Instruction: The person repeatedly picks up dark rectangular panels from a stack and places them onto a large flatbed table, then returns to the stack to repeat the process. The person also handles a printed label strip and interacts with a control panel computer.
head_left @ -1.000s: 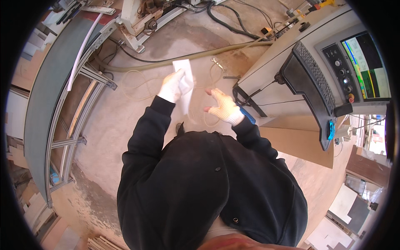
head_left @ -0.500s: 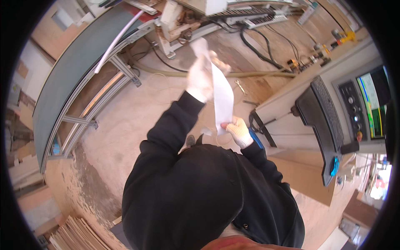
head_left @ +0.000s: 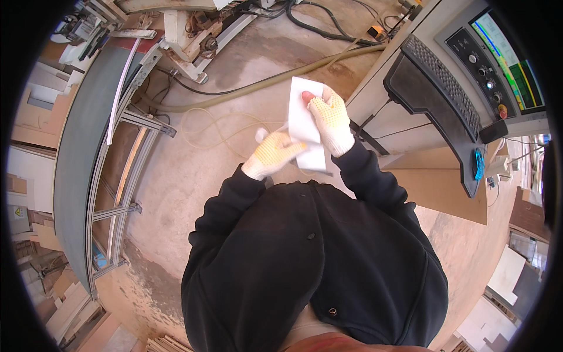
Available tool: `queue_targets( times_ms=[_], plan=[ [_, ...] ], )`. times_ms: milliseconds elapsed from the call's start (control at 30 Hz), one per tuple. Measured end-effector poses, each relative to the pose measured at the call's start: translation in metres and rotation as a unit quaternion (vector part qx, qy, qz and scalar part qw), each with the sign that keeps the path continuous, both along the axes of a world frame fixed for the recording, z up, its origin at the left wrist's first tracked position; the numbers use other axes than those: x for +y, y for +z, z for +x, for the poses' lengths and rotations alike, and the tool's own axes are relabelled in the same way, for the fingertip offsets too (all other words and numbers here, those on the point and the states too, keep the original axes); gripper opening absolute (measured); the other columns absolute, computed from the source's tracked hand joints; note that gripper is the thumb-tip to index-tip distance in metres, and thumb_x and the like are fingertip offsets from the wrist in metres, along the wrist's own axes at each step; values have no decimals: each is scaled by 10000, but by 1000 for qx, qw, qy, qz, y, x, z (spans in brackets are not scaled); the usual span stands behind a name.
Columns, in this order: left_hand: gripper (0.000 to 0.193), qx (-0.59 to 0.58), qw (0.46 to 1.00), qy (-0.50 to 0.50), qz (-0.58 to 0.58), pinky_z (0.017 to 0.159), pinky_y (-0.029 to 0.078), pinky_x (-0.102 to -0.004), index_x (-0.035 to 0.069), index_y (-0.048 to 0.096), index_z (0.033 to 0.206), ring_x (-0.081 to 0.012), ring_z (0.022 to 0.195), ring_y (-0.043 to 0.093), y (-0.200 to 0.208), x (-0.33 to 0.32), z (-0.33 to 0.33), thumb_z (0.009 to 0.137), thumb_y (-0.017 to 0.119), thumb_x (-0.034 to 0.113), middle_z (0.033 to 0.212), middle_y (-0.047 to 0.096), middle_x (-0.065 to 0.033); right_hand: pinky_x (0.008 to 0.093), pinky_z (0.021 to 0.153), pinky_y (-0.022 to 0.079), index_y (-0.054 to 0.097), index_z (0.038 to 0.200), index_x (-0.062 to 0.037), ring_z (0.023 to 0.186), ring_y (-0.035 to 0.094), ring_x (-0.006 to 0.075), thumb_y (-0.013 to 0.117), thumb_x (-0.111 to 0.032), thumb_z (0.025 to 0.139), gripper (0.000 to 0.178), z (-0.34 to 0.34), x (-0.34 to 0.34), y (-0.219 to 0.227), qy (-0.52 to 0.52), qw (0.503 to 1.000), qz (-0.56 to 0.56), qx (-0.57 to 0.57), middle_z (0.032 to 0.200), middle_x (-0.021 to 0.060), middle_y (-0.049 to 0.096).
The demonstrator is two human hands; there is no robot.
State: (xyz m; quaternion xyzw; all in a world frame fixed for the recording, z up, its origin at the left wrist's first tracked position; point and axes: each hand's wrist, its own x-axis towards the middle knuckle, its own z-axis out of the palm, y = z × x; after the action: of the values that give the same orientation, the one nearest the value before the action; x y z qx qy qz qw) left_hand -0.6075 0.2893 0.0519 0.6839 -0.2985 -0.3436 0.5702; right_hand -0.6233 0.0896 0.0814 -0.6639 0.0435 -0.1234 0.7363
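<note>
I hold a white paper-like strip (head_left: 304,120) in front of my chest, above the floor. Its upper end stands up, and below my hands it looks folded or doubled over. My right hand (head_left: 333,124), in a cream knitted glove with a bare thumb tip, is closed on the strip's upper part, thumb lying on its face. Lower and to the left, my left hand (head_left: 272,154), in a like glove with yellow grip dots, is closed around the strip's lower part. Slight motion blur softens the left fingers and the strip's lower end.
A long grey-green belt table (head_left: 88,158) on a metal frame runs along my left, with a thin white strip of edging (head_left: 123,88) on it. At right are a keyboard (head_left: 440,82), a blue mouse (head_left: 478,164) and a control panel (head_left: 484,67). A hose (head_left: 264,82) crosses the floor.
The white strip, earlier stretched long between my hands, is now gathered shorter. My left hand has come back toward me; my right hand has moved up and forward. My view has shifted.
</note>
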Motion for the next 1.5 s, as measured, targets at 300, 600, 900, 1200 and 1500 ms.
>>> queue_targets(
  times_ms=[300, 600, 900, 1200, 1500],
  plan=[
    [376, 343, 846, 259, -316, 842, 548, -347, 29, 579, 1332, -170, 981, 664, 11, 14, 15, 1056, 581, 285, 1124, 678, -65, 315, 844, 513, 465, 1490, -32, 940, 630, 130, 589, -93, 953, 554, -48, 13, 19, 192, 976, 98, 32, 1083, 64, 656],
    [454, 276, 935, 209, -75, 450, 365, -251, 3, 705, 1068, -121, 461, 511, -3, -3, -3, 1036, 562, 433, 588, 593, -56, 361, 582, 407, 627, 773, -24, 624, 519, 229, 743, -130, 868, 184, -37, 0, 24, 27, 961, -274, -18, 706, 77, 521],
    [387, -258, 925, 268, -80, 834, 555, -289, -14, 614, 1297, -146, 974, 681, 31, 5, -4, 972, 692, 180, 1133, 675, -89, 245, 562, 336, 585, 778, -42, 577, 454, 72, 633, -154, 991, 245, -55, -2, 27, 63, 990, 57, 109, 650, 11, 551],
    [306, 95, 987, 30, -123, 828, 503, -273, -33, 688, 1134, -97, 913, 629, 54, 32, 13, 916, 722, 178, 985, 707, -43, 288, 643, 431, 641, 1001, -30, 656, 526, 130, 687, -157, 954, 143, -53, -16, 31, 79, 944, 318, 25, 761, 35, 604],
    [301, 80, 992, -13, -93, 774, 497, -289, -34, 708, 1051, -120, 851, 628, 60, 46, 26, 866, 729, 203, 905, 688, -57, 261, 636, 422, 594, 909, -44, 656, 541, 128, 630, -40, 940, 47, -67, -29, 47, 27, 979, 202, 28, 763, 67, 623]
  ],
)
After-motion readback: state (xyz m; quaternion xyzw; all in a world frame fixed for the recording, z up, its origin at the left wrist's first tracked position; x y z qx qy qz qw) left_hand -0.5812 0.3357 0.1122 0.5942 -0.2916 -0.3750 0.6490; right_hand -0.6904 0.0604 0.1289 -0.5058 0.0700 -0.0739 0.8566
